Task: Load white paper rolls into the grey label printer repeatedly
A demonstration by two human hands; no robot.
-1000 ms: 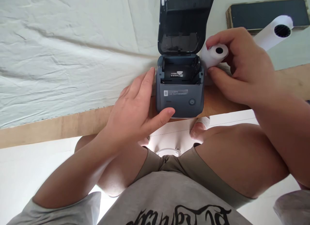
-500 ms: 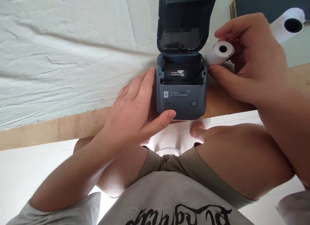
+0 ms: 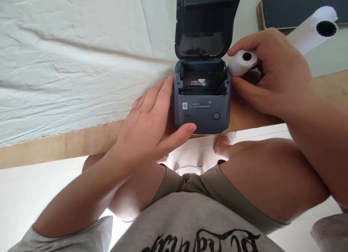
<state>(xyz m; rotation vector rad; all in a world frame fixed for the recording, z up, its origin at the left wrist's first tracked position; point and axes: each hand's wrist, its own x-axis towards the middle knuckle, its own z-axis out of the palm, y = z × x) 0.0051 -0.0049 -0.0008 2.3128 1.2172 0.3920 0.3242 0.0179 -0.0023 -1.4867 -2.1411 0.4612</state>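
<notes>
A dark blue label printer (image 3: 201,112) stands at the table's front edge with its lid (image 3: 205,27) raised and its paper bay exposed. Against the printer's left side rests my left hand (image 3: 152,118), fingers stretched out and thumb over the lower left corner. A small white paper roll (image 3: 241,63) stands just right of the printer, touching or nearly touching it. My right hand (image 3: 272,71) is around this roll, thumb in front and index finger behind it; the other fingers are partly hidden.
A larger white roll (image 3: 310,33) stands at the right behind my right hand. Behind it lies a dark, flat phone-like object (image 3: 293,11) with a light brown edge. Pale wrinkled cloth (image 3: 81,56) covers the table, whose wooden front edge (image 3: 67,143) shows.
My right hand has moved left and its fingers have closed in around the small roll. The printer has shifted very slightly left. My left hand has hardly moved.
</notes>
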